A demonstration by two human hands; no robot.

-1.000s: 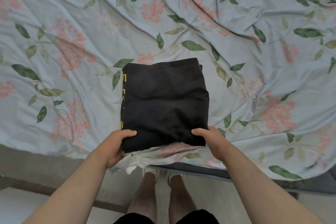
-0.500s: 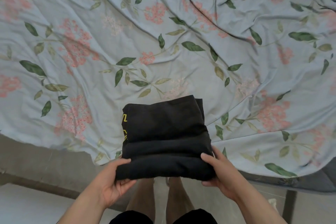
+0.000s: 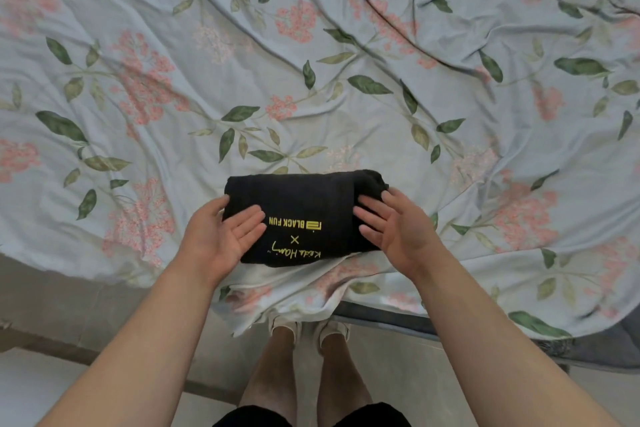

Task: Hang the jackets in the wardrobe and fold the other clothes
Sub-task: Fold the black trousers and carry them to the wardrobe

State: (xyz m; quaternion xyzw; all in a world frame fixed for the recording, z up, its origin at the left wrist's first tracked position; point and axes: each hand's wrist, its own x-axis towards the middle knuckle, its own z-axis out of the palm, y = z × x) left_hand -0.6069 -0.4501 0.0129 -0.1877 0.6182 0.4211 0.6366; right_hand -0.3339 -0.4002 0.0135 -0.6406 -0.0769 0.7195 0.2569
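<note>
Folding is judged to be nearly done. The black garment (image 3: pixel 304 204) is lying as a compact bundle on the floral bedsheet (image 3: pixel 311 80), close to the near edge of the bed, with its yellow lettering (image 3: pixel 294 239) facing up. The left hand (image 3: pixel 221 236) and the right hand (image 3: pixel 398 225) are being held open at the two ends of the bundle, palms turned partly upward and fingers straight, and nothing is being gripped. Whether the fingertips are resting on the cloth or hovering just over it cannot be told from this angle.

Trouble is most likely to be caused by the bundle's position. The sheet is drooping over the edge just below it, so a careless nudge could send it sliding towards the floor (image 3: pixel 69 374). The thick top layer is not being pinned either, and it may spring open if it is lifted by one end only.
</note>
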